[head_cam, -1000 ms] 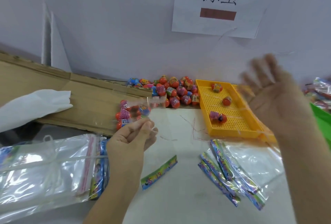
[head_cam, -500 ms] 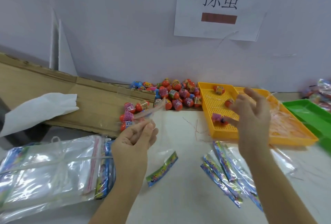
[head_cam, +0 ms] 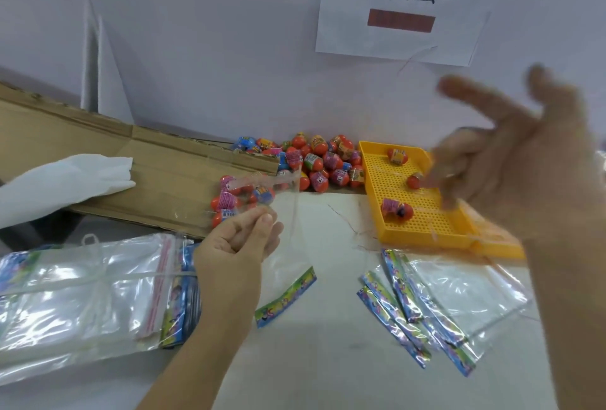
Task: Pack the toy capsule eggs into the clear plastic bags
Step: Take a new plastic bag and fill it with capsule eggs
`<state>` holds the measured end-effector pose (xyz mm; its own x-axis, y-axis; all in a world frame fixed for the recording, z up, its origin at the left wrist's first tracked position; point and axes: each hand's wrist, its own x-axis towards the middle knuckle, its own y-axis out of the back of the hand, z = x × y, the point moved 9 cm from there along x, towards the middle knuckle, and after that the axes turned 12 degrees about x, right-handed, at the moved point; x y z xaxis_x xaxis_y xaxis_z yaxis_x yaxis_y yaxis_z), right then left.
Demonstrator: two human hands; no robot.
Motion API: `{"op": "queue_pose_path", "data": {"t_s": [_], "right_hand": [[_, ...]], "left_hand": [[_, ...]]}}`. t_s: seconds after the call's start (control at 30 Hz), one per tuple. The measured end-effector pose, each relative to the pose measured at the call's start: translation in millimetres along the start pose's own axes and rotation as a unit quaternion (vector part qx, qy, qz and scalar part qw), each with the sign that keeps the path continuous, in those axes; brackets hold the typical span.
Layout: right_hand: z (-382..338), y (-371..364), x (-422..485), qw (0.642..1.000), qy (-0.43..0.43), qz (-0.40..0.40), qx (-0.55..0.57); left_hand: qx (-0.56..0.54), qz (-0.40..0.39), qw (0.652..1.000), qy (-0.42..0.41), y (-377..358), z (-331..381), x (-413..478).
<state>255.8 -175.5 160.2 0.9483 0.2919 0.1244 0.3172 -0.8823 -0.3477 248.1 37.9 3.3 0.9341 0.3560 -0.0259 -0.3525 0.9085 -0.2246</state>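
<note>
The left hand [head_cam: 236, 245] holds a clear bag [head_cam: 288, 245] above the bench [head_cam: 328, 360], its fingers [head_cam: 262, 219] pinched on the bag's left edge. The bag's long axis runs from far to near. Its open clear end is at the far side, and its printed strip is at the near end, just over the bench. It holds nothing.

The right hand [head_cam: 524, 173] is raised at the right and blurred, with fingers [head_cam: 475, 98] spread apart and gripping nothing that shows.

Most eggs [head_cam: 314, 160] lie heaped at the far middle against the wall, pointing every way. A few are seen through the bag, beside the cardboard [head_cam: 131, 173]. Right of the heap, a yellow tray [head_cam: 426, 232] holds three eggs on their sides. The nearest one [head_cam: 396, 208] lies with its pink-labelled end to the left.

A banded stack [head_cam: 82, 295] of bags lies near left. Loose bags [head_cam: 442, 304] lie flat near right, in front of the tray, their printed strips toward the left and their clear ends toward the right.
</note>
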Motion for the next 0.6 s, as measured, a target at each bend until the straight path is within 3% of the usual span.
{"op": "queue_pose_path", "data": {"t_s": [0.07, 0.1, 0.2, 0.3, 0.4, 0.5, 0.6], "right_hand": [[26.2, 3.1, -5.3, 0.968, 0.005, 0.083, -0.236], [55.6, -5.2, -9.2, 0.96, -0.018, 0.06, -0.273], [136.2, -44.3, -29.1, 0.972, -0.102, 0.005, -0.214], [152.0, -52.4, -24.3, 0.996, -0.046, 0.039, -0.072], [147.5, -31.3, -18.5, 0.994, -0.01, 0.108, 0.018], [126.0, 2.7, -18.9, 0.986, 0.011, 0.166, -0.005], [115.1, 6.6, -12.1, 0.996, -0.033, 0.066, -0.052]], "left_hand": [[0.011, 0.01, 0.999, -0.031, 0.9, 5.3, -2.4], [0.019, 0.017, 0.998, -0.053, 2.5, 8.4, -4.1], [0.163, 0.019, 0.973, -0.161, 4.5, 22.4, -13.7], [0.373, -0.059, 0.886, -0.269, -20.3, 25.7, -30.5], [0.407, -0.176, 0.813, -0.376, -51.3, 26.6, -51.7], [0.286, -0.142, 0.86, -0.398, -38.9, 47.9, -53.7], [0.188, -0.074, 0.933, -0.298, -12.4, 59.4, -30.4]]}}
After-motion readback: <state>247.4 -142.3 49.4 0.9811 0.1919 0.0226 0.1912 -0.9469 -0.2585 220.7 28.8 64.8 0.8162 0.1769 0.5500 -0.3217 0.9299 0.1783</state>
